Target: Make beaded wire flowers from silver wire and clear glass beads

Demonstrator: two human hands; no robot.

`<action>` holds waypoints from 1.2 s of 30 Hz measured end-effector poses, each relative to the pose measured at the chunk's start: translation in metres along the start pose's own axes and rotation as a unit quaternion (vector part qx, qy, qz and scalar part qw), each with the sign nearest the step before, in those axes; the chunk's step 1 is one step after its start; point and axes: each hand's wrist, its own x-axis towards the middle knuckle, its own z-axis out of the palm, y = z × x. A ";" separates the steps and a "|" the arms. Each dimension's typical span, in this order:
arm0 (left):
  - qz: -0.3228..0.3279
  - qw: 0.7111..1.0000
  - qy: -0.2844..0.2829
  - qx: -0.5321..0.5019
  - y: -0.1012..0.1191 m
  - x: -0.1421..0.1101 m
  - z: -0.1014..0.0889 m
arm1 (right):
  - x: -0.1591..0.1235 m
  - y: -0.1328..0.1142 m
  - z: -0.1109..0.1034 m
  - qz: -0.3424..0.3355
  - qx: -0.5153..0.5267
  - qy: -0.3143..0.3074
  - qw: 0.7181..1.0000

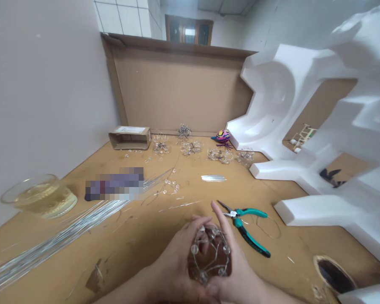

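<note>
Cupped between my two hands is a round wire frame [222,271] strung with clear beads. My left hand [174,253] wraps its left side, and my right hand [240,261] closes round the right side with one finger pointing up. Just beyond my right hand lie open pliers [251,240] with green and black handles. A loop of thin wire [274,234] sits by them. Loose clear beads [171,185] are scattered ahead of my hands, near a short stack of cut wires [213,178].
A bundle of long straight wires [72,230] runs along the left, beside a glass bowl of yellowish liquid [41,198]. Several beaded wire pieces [191,147] and a small cardboard box [129,139] stand at the back. White foam blocks [304,211] border the right, near a round hole [334,274].
</note>
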 end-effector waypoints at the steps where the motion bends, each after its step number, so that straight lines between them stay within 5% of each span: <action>1: -0.005 1.000 -0.009 0.013 0.000 0.001 0.000 | 0.000 -0.002 0.001 0.013 0.005 -0.005 1.000; 8: -0.065 0.995 -0.019 -0.077 0.005 0.007 0.004 | 0.004 -0.009 0.000 0.046 -0.031 0.037 0.998; 15: -0.130 0.971 -0.054 -0.195 0.012 0.004 0.002 | 0.008 -0.017 -0.012 0.089 -0.011 -0.079 0.993; 25: -0.159 0.958 -0.070 -0.229 0.001 0.005 0.000 | 0.012 -0.019 -0.007 0.161 -0.060 -0.011 0.985; 36: -0.164 0.970 -0.094 -0.152 0.008 0.008 -0.012 | 0.015 -0.020 -0.017 0.035 -0.235 0.049 0.970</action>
